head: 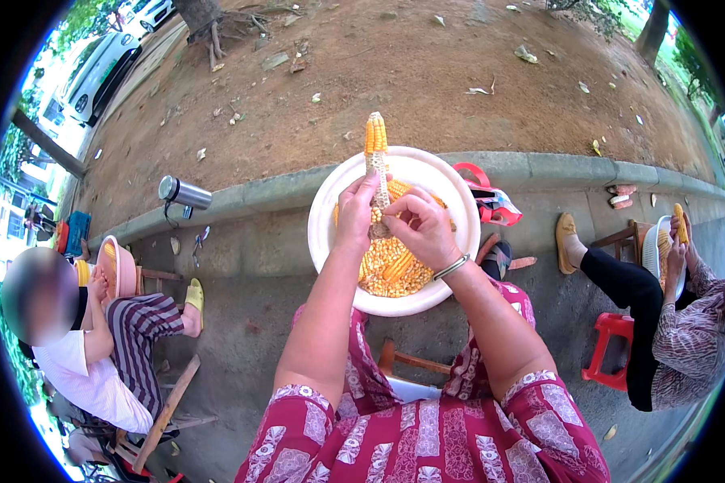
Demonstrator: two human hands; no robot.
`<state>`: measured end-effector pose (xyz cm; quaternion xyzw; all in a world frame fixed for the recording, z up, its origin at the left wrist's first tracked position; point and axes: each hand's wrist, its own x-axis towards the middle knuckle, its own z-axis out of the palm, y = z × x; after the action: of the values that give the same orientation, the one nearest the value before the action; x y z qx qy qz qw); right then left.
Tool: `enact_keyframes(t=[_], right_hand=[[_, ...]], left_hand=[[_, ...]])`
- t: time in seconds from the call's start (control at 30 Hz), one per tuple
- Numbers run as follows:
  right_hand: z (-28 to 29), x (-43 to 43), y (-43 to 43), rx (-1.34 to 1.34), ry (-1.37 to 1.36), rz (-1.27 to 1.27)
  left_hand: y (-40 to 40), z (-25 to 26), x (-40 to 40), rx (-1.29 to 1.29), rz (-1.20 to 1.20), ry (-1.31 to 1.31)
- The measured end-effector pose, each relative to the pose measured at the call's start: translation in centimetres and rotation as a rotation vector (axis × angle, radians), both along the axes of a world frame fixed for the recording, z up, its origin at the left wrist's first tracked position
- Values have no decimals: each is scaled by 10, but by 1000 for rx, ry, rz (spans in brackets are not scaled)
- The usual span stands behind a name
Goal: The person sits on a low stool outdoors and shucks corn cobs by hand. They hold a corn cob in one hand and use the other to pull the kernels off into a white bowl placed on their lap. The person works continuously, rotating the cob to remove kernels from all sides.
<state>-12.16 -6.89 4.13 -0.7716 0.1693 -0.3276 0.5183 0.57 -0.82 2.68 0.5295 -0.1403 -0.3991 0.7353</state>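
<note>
My left hand (pixel 356 208) grips a partly shelled corn cob (pixel 376 136) upright over a wide white plastic basin (pixel 324 223). Yellow kernels cover the cob's upper end, its middle is bare, and a few kernels show lower down. At the cob's lower part is my right hand (pixel 423 226), thumb and forefinger bent together against the kernels; whether it pinches one is hidden. A metal bangle (pixel 452 267) circles that wrist. Loose corn kernels (pixel 393 284) and several ears of corn lie in the basin, which is above my knees.
A concrete kerb (pixel 260 196) runs behind the basin, with a steel tumbler (pixel 185 192) by it. At the right are a red-handled bag (pixel 495 205), a red stool (pixel 607 350) and a person holding corn. Another person sits at the left beside a pink basin (pixel 121 271).
</note>
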Motion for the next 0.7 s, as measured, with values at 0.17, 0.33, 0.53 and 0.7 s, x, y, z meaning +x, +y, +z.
enact_keyframes(t=[0.17,0.33,0.53,0.7], right_hand=[[-4,0,0,-10,-11,-30],[-8,0,0,50,-2,-56],[-13,2,2,101,-3,-82],[-12,4,-3,588,-42,-54]], left_hand=[[-3,3,-6,2,3,12],[-5,2,-8,11,10,12],[-6,0,-9,-15,20,42],[-6,-2,-6,-110,0,138]])
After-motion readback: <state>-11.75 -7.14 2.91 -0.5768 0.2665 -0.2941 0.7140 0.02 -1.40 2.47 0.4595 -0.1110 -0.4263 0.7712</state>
